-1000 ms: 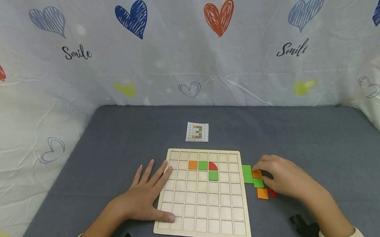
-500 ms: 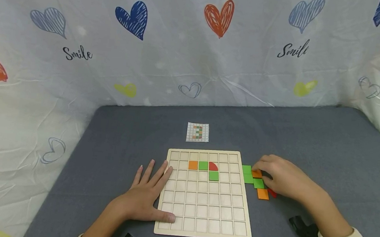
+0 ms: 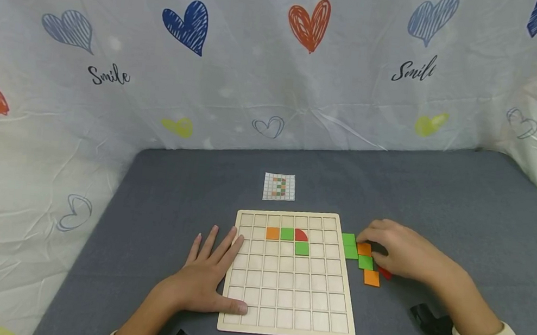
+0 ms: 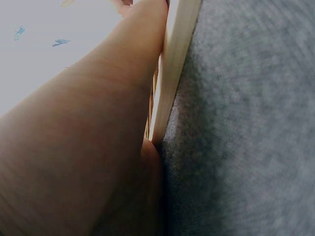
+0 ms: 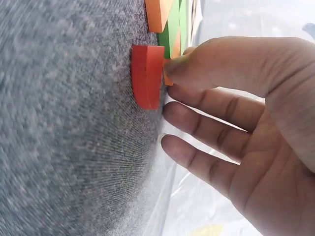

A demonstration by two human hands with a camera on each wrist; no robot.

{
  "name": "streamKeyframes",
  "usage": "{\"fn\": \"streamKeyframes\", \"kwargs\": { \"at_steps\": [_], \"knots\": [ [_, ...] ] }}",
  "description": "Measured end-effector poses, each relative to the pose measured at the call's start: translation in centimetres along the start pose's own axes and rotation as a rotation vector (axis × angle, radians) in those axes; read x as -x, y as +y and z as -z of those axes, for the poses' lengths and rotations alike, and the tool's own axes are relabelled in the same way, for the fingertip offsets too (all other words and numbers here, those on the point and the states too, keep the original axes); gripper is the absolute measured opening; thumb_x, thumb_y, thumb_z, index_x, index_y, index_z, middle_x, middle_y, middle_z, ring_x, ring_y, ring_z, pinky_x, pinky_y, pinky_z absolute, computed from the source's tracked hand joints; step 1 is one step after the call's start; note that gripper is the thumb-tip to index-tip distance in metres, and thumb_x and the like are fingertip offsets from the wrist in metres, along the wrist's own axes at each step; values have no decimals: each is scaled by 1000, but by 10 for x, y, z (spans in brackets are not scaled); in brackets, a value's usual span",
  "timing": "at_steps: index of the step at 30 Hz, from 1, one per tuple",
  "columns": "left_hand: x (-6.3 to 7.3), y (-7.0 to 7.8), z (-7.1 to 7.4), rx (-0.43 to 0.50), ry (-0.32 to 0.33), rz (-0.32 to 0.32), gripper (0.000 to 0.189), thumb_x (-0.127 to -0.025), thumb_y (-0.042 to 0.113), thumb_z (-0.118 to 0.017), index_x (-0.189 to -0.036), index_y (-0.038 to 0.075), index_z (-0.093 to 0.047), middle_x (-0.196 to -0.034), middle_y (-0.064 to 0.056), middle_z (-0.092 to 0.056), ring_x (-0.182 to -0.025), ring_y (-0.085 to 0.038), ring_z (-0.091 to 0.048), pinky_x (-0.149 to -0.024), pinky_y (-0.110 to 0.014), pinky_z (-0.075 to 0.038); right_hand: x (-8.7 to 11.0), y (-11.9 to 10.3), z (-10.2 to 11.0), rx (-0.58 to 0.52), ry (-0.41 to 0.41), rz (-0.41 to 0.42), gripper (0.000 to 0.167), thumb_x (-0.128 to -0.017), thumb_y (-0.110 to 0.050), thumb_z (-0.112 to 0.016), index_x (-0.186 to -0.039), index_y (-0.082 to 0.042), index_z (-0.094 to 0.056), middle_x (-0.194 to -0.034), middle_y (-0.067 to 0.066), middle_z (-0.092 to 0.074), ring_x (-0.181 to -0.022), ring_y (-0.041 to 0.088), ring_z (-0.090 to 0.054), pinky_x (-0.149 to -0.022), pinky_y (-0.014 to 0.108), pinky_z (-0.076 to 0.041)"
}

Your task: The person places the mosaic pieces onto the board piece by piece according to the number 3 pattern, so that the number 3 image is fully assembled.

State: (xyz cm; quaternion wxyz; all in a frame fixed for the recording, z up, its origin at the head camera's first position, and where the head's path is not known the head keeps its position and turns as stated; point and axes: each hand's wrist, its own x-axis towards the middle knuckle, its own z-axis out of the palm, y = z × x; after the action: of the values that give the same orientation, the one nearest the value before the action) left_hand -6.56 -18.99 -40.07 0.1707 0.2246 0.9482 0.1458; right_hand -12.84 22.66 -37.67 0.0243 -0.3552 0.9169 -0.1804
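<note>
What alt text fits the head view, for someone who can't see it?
The right hand appears to pinch an orange tile, one of several loose pieces beside a wooden grid board that bears four coloured pieces. The left hand lies spread on the board's left edge; a small pattern card lies beyond.

Place: a screened-off tabletop set-up; whether home, office or studio could not be told. One table (image 3: 187, 197) bore grey fabric. Creased white sheeting (image 3: 239, 71), printed with coloured hearts (image 3: 308, 27) and "Smile" lettering (image 3: 413, 69), enclosed its back and sides.
</note>
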Motion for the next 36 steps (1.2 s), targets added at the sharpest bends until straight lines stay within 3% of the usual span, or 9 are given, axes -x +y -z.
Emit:
{"fn": "streamKeyframes", "kwargs": {
  "at_steps": [5,13,36],
  "knots": [
    [0,-1,0,5,4,-1,126,-73,86,-61,-163,20,-3,-168,-2,8,-149,-38,18,-112,-66,10,0,-2,1,-3,-25,9,36,-78,1,-82,-107,-19,-74,-103,-10,-62,-93,14,-56,-77,38,-52],
    [1,1,1,0,-4,4,125,-73,86,-60,-163,21,-3,-168,-1,9,-149,-37,19,-112,-66,11,-3,-4,-4,9,21,44,32,-78,3,-81,-101,-18,-74,-96,-11,-60,-86,10,-55,-72,34,-52],
    [0,0,0,-5,-6,3,125,-73,87,-59,-163,22,-3,-168,-1,9,-149,-37,19,-112,-66,11,-2,-14,-1,-56,37,63,31,-78,6,-76,-96,-18,-72,-92,-11,-57,-79,9,-53,-65,27,-48]
  ]
}}
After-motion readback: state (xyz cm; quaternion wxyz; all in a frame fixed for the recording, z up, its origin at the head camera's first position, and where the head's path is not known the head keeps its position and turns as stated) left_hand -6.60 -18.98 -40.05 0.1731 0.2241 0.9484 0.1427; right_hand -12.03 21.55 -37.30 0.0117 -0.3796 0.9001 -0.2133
